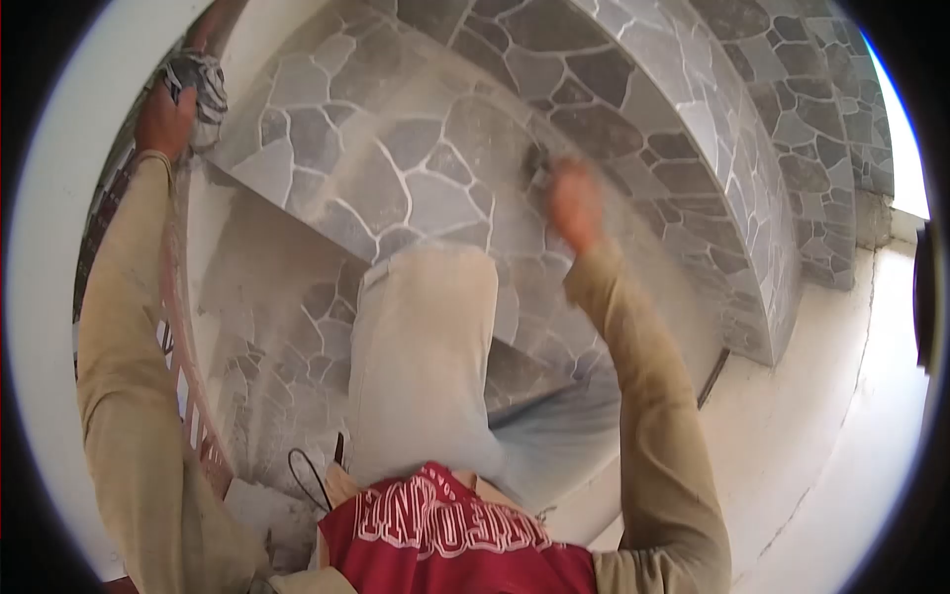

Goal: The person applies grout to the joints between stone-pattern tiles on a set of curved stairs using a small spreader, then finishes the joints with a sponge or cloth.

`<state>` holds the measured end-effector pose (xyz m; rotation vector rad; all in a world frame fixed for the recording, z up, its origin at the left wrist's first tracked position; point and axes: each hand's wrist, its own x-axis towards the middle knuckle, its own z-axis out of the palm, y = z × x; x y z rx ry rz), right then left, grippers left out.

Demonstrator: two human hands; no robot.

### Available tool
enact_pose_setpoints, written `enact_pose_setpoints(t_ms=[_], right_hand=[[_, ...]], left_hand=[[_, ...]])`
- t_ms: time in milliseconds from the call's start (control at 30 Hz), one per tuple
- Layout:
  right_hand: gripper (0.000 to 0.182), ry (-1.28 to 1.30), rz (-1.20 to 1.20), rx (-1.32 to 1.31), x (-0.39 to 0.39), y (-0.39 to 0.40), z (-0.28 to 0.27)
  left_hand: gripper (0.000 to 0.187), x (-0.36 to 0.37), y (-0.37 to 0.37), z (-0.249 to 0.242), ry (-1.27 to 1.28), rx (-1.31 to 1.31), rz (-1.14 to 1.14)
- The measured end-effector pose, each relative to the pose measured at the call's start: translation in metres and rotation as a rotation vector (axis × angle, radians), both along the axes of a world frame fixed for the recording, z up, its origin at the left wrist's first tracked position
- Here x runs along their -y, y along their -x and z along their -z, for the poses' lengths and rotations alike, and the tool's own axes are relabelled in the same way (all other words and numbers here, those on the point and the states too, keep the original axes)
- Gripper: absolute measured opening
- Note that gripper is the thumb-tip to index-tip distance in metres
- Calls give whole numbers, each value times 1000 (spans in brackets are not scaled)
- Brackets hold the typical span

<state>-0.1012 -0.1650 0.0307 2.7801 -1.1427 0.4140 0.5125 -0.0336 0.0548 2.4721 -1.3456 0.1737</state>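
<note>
My left hand is closed at the upper left, round a crumpled grey-and-white cloth beside a reddish-brown railing. To the right, my right hand is closed and blurred by motion. A small dark object shows at its fingertips, low over the stone-patterned step; its exact shape is too smeared to tell. Grey irregular stones with pale joints cover the step, and dull dust lies over part of them.
Curved stone-patterned steps rise at the upper right. My knee, in pale trousers, is on the step's edge. A lower step lies to the left, by the railing's curved base. A pale wall surface stands at the right.
</note>
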Motion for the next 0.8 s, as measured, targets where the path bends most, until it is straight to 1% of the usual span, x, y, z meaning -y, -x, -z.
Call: enact_pose_setpoints(t_ms=[33,67,100,167,200,233,267,300,333,367,433,467,500,567,600,667,700,767,800], right_hand=[[27,-129,132,-108,21,-4,-17],[31,-241,253,-204,40,-15,-30],[31,-234,253,-191,33,-23,-30],[28,-145,42,-92,-4,-38,-20],[27,-120,-60,-48,-18,-40,-13],[27,-150,-41,-54,-13,-36,-11],[28,-162,84,-90,21,-38,-13],[31,-153,200,-114,45,-48,-25],[24,-269,158,-153,32,-51,-27],[24,-255,161,-145,15,-58,-28],[18,-168,-136,19,-15,-65,-16],[20,-173,-22,-49,9,-55,-2],[20,-188,-19,-54,15,-50,-5],[19,-248,131,-97,39,-68,-24],[19,-240,125,-88,29,-77,-25],[14,-97,-144,10,-8,-84,-18],[14,-117,-134,1,3,-79,-16],[20,-167,125,-91,55,-79,-30],[24,-245,125,-131,52,-82,-35]], left_hand=[[59,-5,3,7,-9,-6,-2],[57,-6,0,10,76,33,14],[55,1,-2,5,162,77,44],[53,2,0,2,133,80,-30],[53,-1,-3,3,115,84,-26],[53,-1,0,5,83,79,6],[52,-2,1,1,73,12,23],[52,-4,4,0,82,19,18],[52,-3,8,-1,129,52,15],[51,3,9,-1,179,77,5],[51,3,-1,2,147,54,-3],[51,-1,-3,6,92,29,12],[51,-4,0,11,77,23,15],[52,-3,-3,5,40,40,-17],[52,-1,2,2,142,46,16],[52,0,5,-4,155,54,31],[52,-3,6,-3,149,52,78],[52,-7,3,4,144,42,43],[53,-7,3,5,145,52,36]])
